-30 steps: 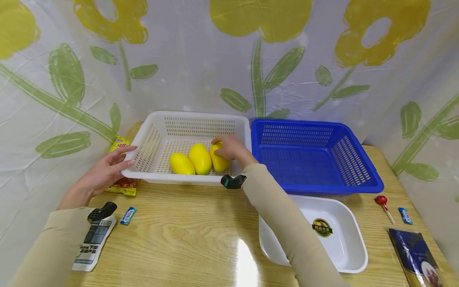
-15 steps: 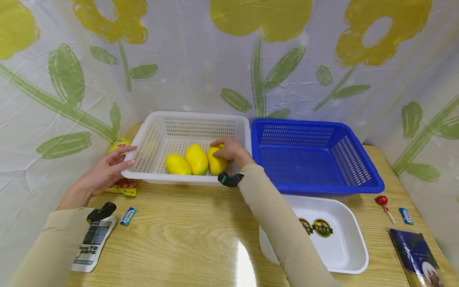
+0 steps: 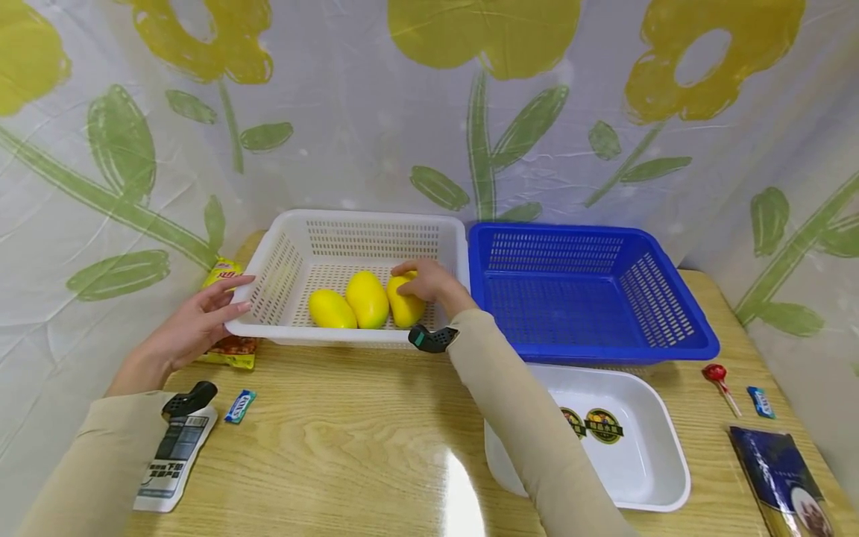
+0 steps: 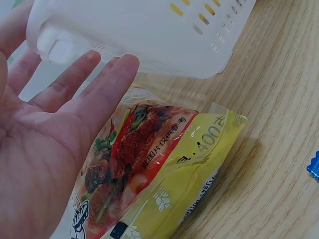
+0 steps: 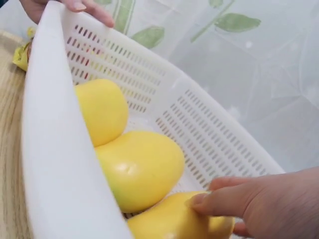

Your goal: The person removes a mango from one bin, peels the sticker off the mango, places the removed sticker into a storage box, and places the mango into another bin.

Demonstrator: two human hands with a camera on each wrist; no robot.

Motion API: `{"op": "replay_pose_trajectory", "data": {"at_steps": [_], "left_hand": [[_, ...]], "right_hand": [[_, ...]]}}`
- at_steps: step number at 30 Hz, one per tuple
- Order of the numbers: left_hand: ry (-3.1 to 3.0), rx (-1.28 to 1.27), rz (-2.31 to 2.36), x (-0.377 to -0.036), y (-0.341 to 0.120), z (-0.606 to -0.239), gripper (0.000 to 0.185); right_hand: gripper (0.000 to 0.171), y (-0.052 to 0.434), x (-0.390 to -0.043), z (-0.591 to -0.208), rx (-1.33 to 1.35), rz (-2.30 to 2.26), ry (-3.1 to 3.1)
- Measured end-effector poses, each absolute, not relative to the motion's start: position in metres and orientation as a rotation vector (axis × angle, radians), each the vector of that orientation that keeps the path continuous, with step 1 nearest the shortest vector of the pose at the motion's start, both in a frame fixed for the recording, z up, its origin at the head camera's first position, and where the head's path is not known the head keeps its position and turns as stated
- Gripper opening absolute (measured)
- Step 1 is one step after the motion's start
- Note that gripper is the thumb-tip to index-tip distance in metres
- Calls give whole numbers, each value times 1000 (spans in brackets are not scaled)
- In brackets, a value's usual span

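In the head view, three yellow mangoes lie side by side on the floor of a white plastic basket (image 3: 356,216). My right hand (image 3: 432,283) holds the rightmost mango (image 3: 405,304), thumb on the near side and fingers over the far side; the fingertips are partly hidden. Beside it are the middle mango (image 3: 367,300) and the left mango (image 3: 332,309). At the basket's left end, my left hand (image 3: 194,324) grips the rim. From the left wrist view, its long fingers (image 4: 107,92) reach under the rim along the outer wall.
A blue basket (image 3: 593,353) adjoins on the right, with a white tray (image 3: 644,462) before it. Around lie a yellow food bag (image 4: 199,154), a white pouch (image 3: 168,466), a small blue packet (image 3: 239,406), another packet (image 3: 761,401), a lollipop (image 3: 716,374) and a dark-blue packet (image 3: 772,466).
The three mangoes shifted slightly left in the white basket, with my right hand on the rightmost one. Over the last half second little moved. My left hand stays at the rim.
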State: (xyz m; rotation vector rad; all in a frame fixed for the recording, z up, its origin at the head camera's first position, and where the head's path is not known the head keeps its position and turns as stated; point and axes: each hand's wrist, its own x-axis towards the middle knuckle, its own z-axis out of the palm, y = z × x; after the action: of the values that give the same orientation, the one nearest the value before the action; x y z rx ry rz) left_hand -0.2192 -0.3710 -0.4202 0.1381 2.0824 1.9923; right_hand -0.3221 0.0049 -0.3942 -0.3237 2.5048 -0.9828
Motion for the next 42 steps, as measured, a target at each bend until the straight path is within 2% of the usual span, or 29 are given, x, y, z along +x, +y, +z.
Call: {"op": "replay_pose_trajectory", "data": {"at_steps": [8, 16, 23, 31, 36, 42], "left_hand": [[2044, 186, 2015, -221, -374, -419, 50], [1971, 222, 2067, -223, -373, -422, 50], [1992, 218, 2048, -224, -370, -423, 51], [1993, 228, 2054, -223, -374, -424, 49], [2023, 207, 2033, -219, -376, -425, 50], [2455, 202, 1533, -217, -372, -410, 60]], "right_hand": [[43, 19, -323, -371, -324, -1304, 2443], [45, 65, -306, -345, -432, -1343, 2481], [41, 133, -247, -337, -516, -1394, 2445], [40, 209, -169, -353, -373, -1605, 2375], [38, 241, -140, -366, -361, -1734, 2420], [39, 270, -123, -372, -347, -1672, 2545]]}}
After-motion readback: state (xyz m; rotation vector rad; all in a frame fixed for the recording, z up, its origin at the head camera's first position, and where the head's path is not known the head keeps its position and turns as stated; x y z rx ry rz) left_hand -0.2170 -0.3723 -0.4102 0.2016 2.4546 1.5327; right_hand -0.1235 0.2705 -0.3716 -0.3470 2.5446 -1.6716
